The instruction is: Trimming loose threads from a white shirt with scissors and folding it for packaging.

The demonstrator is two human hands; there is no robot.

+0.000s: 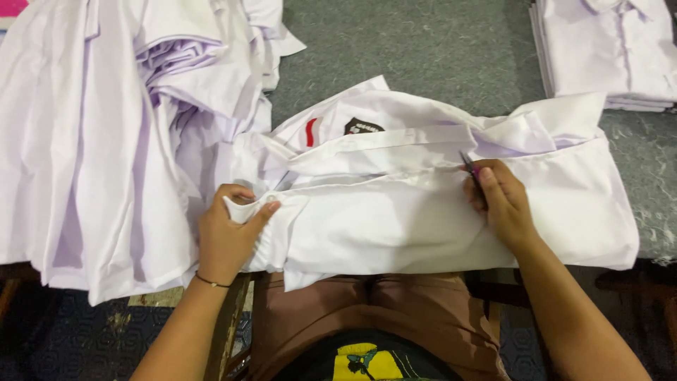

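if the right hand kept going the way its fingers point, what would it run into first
Probably the folded collar band of the white shirt just beyond the right hand, which holds a small snipping tool; depth is hard to judge.

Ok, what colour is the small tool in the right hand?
Pink-handled snips, dark at the tip, pinched in the right hand against the white shirt; head view.

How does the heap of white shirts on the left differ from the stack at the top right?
The heap of shirts on the left is loose and rumpled, with folds running every way; the stack of shirts at the top right is folded flat with edges lined up. The heap spreads wide and hangs over the table edge; the stack is compact and lies wholly on the grey table. Both look like the same white cloth.
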